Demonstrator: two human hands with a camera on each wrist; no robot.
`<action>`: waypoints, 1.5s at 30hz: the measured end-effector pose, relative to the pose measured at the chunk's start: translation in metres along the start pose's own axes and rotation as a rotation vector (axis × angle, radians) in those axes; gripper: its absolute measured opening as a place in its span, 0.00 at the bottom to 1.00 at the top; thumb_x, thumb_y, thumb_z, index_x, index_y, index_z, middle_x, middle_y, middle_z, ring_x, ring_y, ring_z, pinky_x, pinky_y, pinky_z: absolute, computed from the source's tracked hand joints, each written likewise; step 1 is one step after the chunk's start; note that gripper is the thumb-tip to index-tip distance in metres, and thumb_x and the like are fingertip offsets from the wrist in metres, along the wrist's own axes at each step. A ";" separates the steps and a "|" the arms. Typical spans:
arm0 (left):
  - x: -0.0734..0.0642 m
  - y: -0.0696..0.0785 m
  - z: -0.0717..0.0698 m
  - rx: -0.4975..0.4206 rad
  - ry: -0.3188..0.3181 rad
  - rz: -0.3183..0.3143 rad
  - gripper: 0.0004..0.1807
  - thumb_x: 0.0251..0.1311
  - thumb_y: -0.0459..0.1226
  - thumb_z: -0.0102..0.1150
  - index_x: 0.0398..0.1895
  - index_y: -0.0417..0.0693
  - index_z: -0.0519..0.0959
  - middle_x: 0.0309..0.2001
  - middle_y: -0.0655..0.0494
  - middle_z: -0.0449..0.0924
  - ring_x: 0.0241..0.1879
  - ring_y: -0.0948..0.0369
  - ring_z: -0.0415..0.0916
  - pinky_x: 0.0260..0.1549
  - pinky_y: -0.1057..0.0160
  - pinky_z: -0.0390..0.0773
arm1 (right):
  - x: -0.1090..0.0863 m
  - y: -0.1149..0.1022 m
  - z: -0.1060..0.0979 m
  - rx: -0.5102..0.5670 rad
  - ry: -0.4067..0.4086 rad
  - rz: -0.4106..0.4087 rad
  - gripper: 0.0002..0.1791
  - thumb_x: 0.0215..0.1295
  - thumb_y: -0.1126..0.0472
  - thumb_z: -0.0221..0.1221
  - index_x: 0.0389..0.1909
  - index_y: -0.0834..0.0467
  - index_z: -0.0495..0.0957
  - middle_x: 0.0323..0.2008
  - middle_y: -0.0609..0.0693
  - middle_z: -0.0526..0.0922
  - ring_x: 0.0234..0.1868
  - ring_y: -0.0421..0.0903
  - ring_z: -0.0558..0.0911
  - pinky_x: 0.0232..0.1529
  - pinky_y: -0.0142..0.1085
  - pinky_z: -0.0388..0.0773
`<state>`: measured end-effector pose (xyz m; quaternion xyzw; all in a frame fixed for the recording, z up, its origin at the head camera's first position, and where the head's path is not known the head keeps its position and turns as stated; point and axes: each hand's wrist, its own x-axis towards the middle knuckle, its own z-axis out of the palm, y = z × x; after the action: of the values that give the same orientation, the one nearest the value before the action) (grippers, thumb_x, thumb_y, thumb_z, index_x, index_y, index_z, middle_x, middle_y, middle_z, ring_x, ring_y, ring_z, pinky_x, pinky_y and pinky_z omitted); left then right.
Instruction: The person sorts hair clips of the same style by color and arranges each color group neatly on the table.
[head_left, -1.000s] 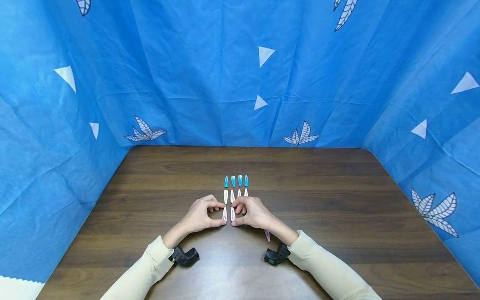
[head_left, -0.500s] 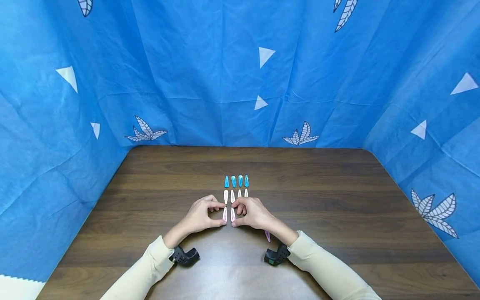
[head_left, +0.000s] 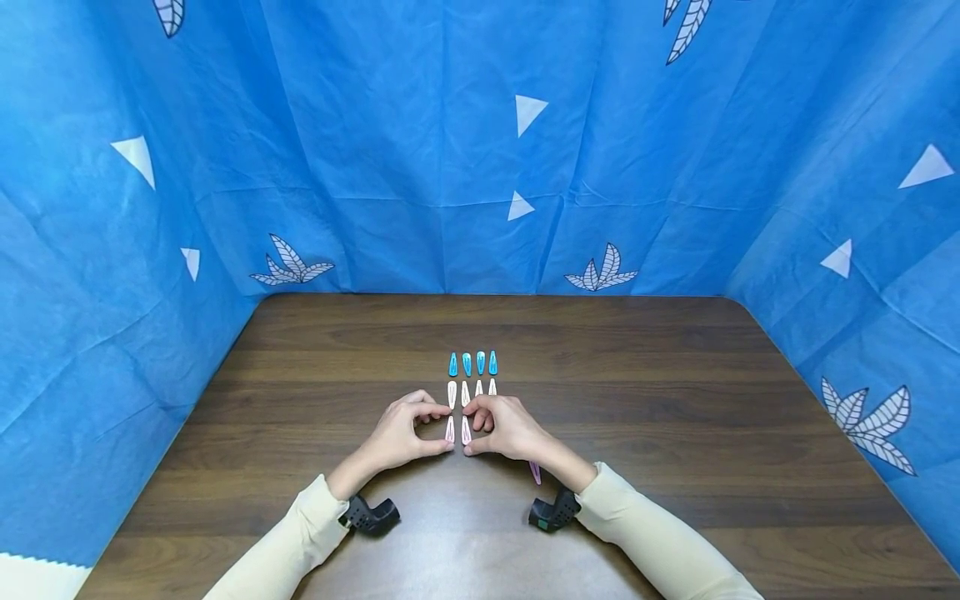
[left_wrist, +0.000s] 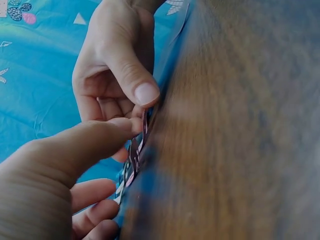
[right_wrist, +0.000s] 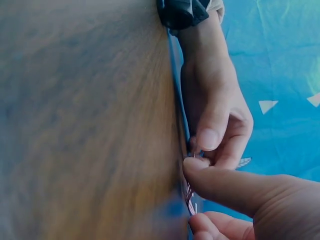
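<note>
In the head view, two light pink snap hair clips lie side by side on the table. My left hand [head_left: 401,429] pinches the left pink clip [head_left: 450,431] end to end, thumb at its near end and forefinger at its far end. The right pink clip [head_left: 467,431] is held the same way by my right hand [head_left: 508,427]. Just beyond them runs a row of cream clips [head_left: 452,395], its right part partly covered by the right hand. A row of blue clips [head_left: 481,363] lies farther back. Both wrist views show the thumbs close together, low at the tabletop.
Another pink clip [head_left: 536,472] lies partly under the right forearm. The dark wooden table [head_left: 637,358] is walled by a blue curtain [head_left: 480,150] at the back and sides. Black wrist cameras [head_left: 372,516] sit at both cuffs.
</note>
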<state>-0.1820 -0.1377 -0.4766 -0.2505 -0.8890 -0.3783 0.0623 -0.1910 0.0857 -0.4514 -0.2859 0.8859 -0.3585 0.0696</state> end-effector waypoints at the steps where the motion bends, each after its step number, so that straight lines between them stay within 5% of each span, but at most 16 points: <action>1: 0.000 0.000 0.001 -0.012 0.012 0.004 0.24 0.41 0.45 0.77 0.45 0.48 0.86 0.34 0.63 0.76 0.34 0.66 0.71 0.35 0.68 0.69 | -0.001 0.000 -0.001 0.006 -0.001 -0.001 0.24 0.43 0.59 0.77 0.43 0.60 0.81 0.28 0.44 0.81 0.26 0.35 0.74 0.31 0.27 0.70; 13: -0.005 0.002 0.010 -0.016 0.113 0.069 0.18 0.45 0.41 0.75 0.42 0.48 0.87 0.42 0.61 0.81 0.43 0.62 0.73 0.40 0.63 0.74 | -0.023 0.006 -0.023 0.067 0.077 -0.064 0.26 0.43 0.58 0.77 0.46 0.59 0.82 0.38 0.50 0.84 0.36 0.43 0.80 0.42 0.37 0.78; 21: -0.005 0.004 0.008 0.008 0.086 0.056 0.18 0.48 0.41 0.74 0.44 0.48 0.87 0.42 0.62 0.81 0.46 0.61 0.73 0.48 0.54 0.72 | -0.051 0.019 -0.042 0.060 0.123 -0.048 0.28 0.43 0.57 0.77 0.49 0.56 0.81 0.41 0.49 0.84 0.38 0.41 0.79 0.36 0.37 0.75; 31: -0.005 0.005 0.008 0.028 0.069 0.047 0.18 0.48 0.41 0.74 0.44 0.47 0.87 0.42 0.62 0.82 0.46 0.62 0.73 0.48 0.56 0.72 | -0.076 0.039 -0.045 0.081 0.105 -0.066 0.29 0.41 0.55 0.78 0.48 0.55 0.82 0.38 0.46 0.82 0.36 0.41 0.78 0.34 0.33 0.71; 45: -0.005 0.002 0.009 0.041 0.086 0.073 0.18 0.47 0.41 0.75 0.43 0.46 0.87 0.41 0.63 0.81 0.45 0.62 0.73 0.47 0.57 0.73 | -0.079 0.046 -0.041 -0.019 0.017 -0.110 0.33 0.36 0.46 0.79 0.46 0.52 0.80 0.40 0.41 0.80 0.37 0.38 0.74 0.41 0.30 0.73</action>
<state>-0.1760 -0.1320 -0.4836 -0.2650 -0.8834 -0.3677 0.1194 -0.1601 0.1808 -0.4583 -0.3315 0.8728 -0.3560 0.0395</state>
